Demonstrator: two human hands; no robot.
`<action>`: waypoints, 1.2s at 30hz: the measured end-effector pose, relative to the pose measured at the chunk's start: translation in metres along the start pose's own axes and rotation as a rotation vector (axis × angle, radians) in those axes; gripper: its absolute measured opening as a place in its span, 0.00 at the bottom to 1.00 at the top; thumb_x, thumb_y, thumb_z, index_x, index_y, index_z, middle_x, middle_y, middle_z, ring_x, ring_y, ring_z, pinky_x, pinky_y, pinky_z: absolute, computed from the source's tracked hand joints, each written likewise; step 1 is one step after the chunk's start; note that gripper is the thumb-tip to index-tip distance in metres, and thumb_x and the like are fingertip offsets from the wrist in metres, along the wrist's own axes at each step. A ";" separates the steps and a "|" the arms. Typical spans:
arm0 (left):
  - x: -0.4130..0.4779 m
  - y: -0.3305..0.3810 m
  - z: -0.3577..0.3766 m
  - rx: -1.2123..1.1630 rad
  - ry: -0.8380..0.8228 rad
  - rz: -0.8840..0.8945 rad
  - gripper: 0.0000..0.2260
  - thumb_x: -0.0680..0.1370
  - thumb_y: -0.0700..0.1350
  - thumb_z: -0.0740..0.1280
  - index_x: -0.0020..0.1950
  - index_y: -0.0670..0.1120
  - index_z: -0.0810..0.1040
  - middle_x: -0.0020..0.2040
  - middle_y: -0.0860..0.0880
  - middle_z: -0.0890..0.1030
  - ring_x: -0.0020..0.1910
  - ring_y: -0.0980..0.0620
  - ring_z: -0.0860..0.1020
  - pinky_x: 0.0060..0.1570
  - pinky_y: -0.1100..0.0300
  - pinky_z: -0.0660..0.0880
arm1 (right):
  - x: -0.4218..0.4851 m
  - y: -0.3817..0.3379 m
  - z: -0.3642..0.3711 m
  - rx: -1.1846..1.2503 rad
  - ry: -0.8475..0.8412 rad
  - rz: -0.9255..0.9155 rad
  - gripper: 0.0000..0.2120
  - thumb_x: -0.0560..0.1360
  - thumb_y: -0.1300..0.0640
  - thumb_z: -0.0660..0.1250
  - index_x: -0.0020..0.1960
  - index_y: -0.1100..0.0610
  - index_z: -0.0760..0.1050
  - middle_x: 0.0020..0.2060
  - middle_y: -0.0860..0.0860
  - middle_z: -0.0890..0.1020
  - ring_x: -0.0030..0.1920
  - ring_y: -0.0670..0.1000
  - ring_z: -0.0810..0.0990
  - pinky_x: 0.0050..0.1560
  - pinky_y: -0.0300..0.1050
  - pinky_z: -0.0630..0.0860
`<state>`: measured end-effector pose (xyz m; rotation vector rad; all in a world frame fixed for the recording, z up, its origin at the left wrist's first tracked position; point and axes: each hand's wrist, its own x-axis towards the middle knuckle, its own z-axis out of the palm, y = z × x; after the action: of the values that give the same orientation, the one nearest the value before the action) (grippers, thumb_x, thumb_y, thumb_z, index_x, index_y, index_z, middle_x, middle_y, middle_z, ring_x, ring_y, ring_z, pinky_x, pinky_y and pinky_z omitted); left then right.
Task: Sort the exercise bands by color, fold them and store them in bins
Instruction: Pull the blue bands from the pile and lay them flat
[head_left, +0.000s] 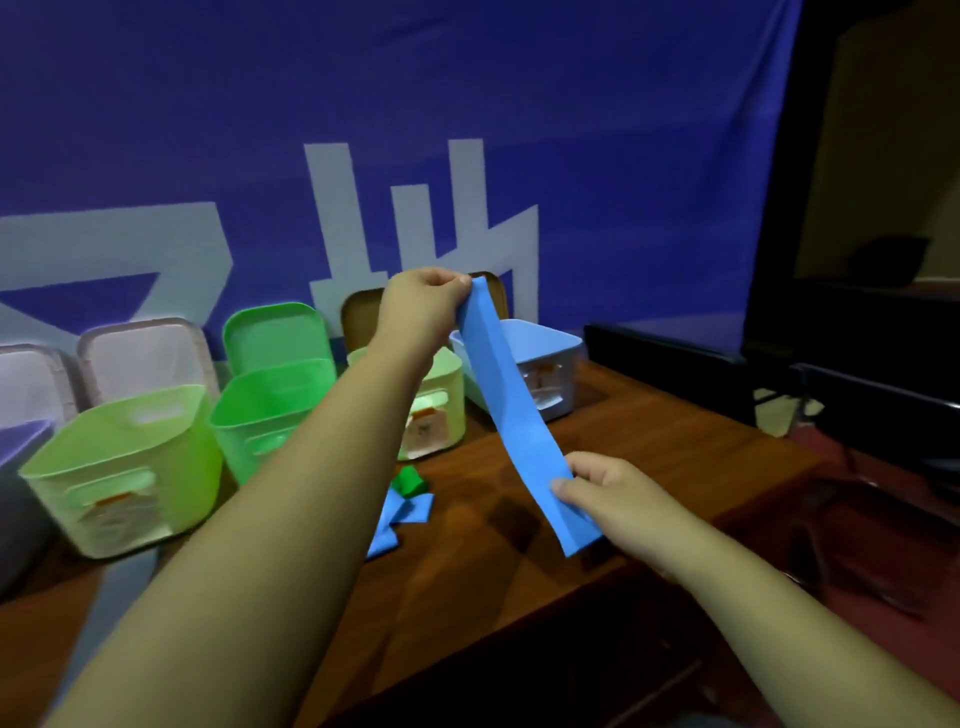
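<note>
A long blue exercise band (511, 410) is stretched in the air between both hands. My left hand (423, 306) pinches its upper end, raised above the bins. My right hand (608, 493) pinches its lower end, nearer to me over the table. On the wooden table (519, 582) lie more blue bands (400, 519) and a small green band (410, 480), partly hidden behind my left forearm. A light blue bin (550, 358) stands behind the stretched band.
A row of bins lines the back of the table: a light green bin (124, 467) at left, a brighter green bin (270, 410), a pale yellow-green bin (441, 410). Lids lean on the blue banner behind. Dark furniture stands to the right.
</note>
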<state>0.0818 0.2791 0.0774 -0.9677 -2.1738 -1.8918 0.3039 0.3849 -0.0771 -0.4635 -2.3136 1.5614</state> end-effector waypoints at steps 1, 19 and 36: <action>0.000 -0.008 0.018 0.003 0.005 -0.010 0.07 0.80 0.49 0.72 0.43 0.51 0.86 0.43 0.51 0.86 0.43 0.50 0.82 0.43 0.57 0.78 | -0.004 0.006 -0.013 -0.054 0.022 0.018 0.07 0.82 0.55 0.66 0.50 0.51 0.84 0.40 0.49 0.85 0.39 0.47 0.82 0.41 0.45 0.74; -0.031 -0.135 0.195 0.190 -0.008 -0.270 0.05 0.83 0.46 0.71 0.52 0.45 0.82 0.43 0.46 0.84 0.31 0.48 0.85 0.25 0.63 0.78 | -0.003 0.074 -0.125 -0.446 0.146 0.172 0.12 0.81 0.47 0.72 0.64 0.46 0.81 0.43 0.48 0.84 0.42 0.56 0.87 0.39 0.53 0.84; -0.035 -0.159 0.204 0.770 -0.232 0.039 0.12 0.80 0.38 0.66 0.62 0.41 0.81 0.59 0.41 0.77 0.55 0.41 0.77 0.45 0.52 0.70 | -0.008 0.080 -0.116 -0.616 0.191 0.159 0.16 0.81 0.45 0.70 0.68 0.44 0.76 0.54 0.44 0.74 0.47 0.44 0.78 0.41 0.37 0.71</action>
<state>0.0933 0.4486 -0.1201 -1.0582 -2.6340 -0.7920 0.3687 0.5063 -0.1109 -0.9114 -2.6171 0.7785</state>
